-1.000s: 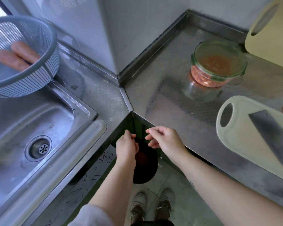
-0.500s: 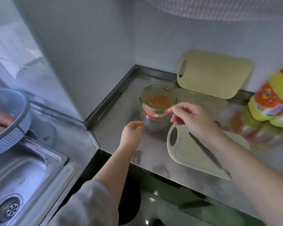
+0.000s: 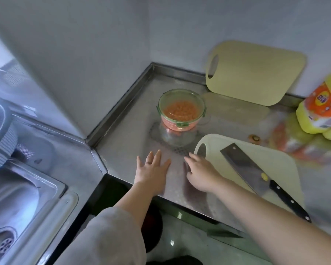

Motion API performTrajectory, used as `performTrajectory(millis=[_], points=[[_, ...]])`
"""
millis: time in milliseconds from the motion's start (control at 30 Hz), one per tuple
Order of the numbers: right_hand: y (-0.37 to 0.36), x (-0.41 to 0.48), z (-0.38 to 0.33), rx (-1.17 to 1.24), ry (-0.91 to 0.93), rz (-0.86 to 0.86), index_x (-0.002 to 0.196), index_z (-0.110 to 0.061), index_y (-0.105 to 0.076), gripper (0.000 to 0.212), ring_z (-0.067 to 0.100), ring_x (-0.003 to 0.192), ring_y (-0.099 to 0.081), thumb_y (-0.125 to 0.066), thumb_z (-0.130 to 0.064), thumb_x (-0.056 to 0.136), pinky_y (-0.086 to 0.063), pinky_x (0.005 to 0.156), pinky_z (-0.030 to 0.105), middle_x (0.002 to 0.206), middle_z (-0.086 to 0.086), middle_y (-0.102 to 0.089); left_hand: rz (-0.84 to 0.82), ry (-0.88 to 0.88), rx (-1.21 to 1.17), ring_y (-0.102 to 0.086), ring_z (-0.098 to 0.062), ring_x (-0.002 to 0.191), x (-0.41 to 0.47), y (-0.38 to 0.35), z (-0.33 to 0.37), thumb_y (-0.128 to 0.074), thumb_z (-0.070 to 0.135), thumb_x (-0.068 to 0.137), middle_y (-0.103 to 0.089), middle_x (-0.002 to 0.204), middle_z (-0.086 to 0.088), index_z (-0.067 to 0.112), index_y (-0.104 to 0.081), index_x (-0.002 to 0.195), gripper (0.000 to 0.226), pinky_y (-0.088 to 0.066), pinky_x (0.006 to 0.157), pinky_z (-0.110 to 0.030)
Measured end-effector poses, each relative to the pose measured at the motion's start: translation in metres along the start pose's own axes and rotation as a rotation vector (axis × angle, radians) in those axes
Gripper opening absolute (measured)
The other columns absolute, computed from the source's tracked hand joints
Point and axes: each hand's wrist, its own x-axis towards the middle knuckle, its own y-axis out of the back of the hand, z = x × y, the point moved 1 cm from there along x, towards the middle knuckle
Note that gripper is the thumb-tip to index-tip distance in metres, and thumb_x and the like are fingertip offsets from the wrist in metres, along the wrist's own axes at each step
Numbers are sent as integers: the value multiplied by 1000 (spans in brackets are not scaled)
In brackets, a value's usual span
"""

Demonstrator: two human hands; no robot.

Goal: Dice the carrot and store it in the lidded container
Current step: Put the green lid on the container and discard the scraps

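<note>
While both hands lie low over the steel counter [image 3: 122, 142], neither holds anything. The left hand [image 3: 152, 169] is palm down, with the fingers straight and spread apart. It cannot be confirmed whether the palm presses the surface or sits just above it. The right hand [image 3: 201, 169] is also palm down, its fingers extended and slightly parted. The fingertips [image 3: 189, 156] are just beside the handle-hole end of the white cutting board [image 3: 266, 155]; contact with the board cannot be confirmed.

The lidded container [image 3: 181, 111] stands beyond both hands, toward the counter's back corner. It is round clear glass with a green-clipped lid in place. The diced carrot [image 3: 180, 110] is inside it, visible through the lid and wall. The container appears to sit on a second clear glass vessel [image 3: 177, 136].

A cleaver [image 3: 243, 165] lies flat on the white cutting board, with its black handle [image 3: 289, 201] pointing toward the person. A carrot end [image 3: 254, 138] lies on the counter just beyond the board. A pale yellow board [image 3: 256, 73] leans against the back wall. Yellow and orange packages [image 3: 323, 111] sit at the right edge.

To the left there is a steel sink [image 3: 27, 197]. A striped colander [image 3: 0, 142] rests at its far rim.
</note>
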Motion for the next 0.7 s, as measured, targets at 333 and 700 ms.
performTrajectory(millis=[333,700], points=[[-64,13,-29,-242,197,32,151,-18,9,59,20,144,21,-17,-34,101,13,117,46,157,5,21,322,-49,-401,-39,-11,127,-63,-32,-48,-39,35,100,-44,132,13,37,-59,117,26,-25,112,-33],[-109,-12,-74,-231,564,190,143,-8,-39,60,23,145,-16,-26,-37,92,-6,114,40,155,11,-24,341,451,-1078,-58,-2,81,-101,-84,-78,-66,22,88,-62,85,15,26,-64,90,5,-52,73,-23]])
